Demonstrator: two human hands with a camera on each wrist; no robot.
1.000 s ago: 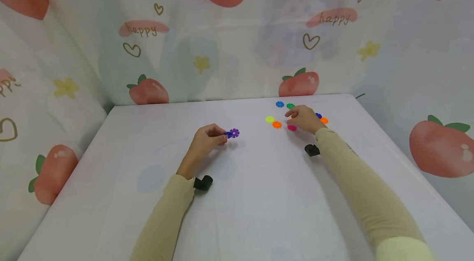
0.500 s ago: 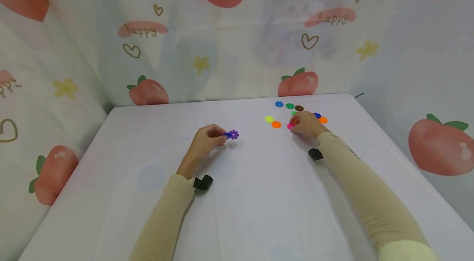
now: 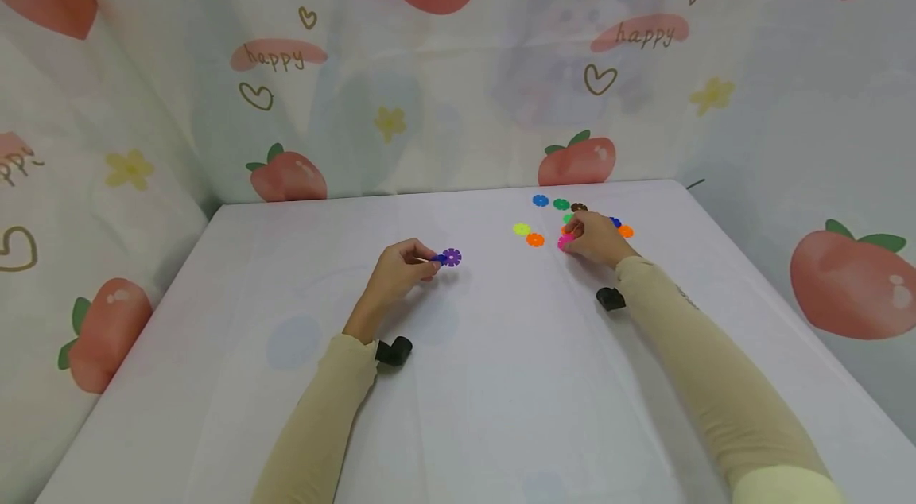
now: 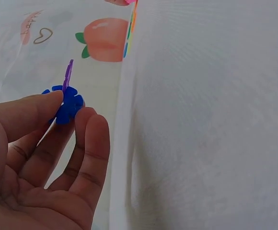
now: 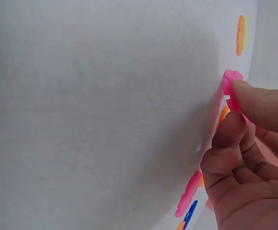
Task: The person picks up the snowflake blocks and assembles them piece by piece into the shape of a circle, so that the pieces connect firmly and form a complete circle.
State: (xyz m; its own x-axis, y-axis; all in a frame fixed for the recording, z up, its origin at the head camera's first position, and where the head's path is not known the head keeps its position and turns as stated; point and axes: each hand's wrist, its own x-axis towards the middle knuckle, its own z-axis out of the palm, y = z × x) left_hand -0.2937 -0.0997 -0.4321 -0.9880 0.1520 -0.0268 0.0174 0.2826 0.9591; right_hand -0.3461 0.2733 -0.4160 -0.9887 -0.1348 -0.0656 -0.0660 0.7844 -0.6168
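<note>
My left hand (image 3: pixel 395 273) pinches a blue flower-shaped disc (image 4: pixel 71 106) between thumb and fingers, held above the table. Slotted into the blue one at an angle is a purple flower-shaped disc (image 3: pixel 456 257), seen edge-on in the left wrist view. Farther right, my right hand (image 3: pixel 599 238) pinches a pink flower-shaped disc (image 5: pixel 229 85) by thumb and index finger, tilted up at the table surface. Behind those fingers an orange disc (image 5: pixel 223 115) is partly covered. Another pink disc (image 5: pixel 189 193) lies nearby in the right wrist view.
Around the right hand lie several loose discs: yellow (image 3: pixel 522 230), orange (image 3: pixel 535 240), light blue (image 3: pixel 540 201), green (image 3: pixel 561 204), brown (image 3: pixel 579 207), and dark blue (image 3: pixel 615 222) beside orange (image 3: pixel 626 231). A patterned cloth (image 3: pixel 458 91) hangs behind the white table (image 3: pixel 487 377).
My right hand has come down onto the pink disc and now pinches it, raising it slightly. The left hand stays in place with the joined blue and purple discs.
</note>
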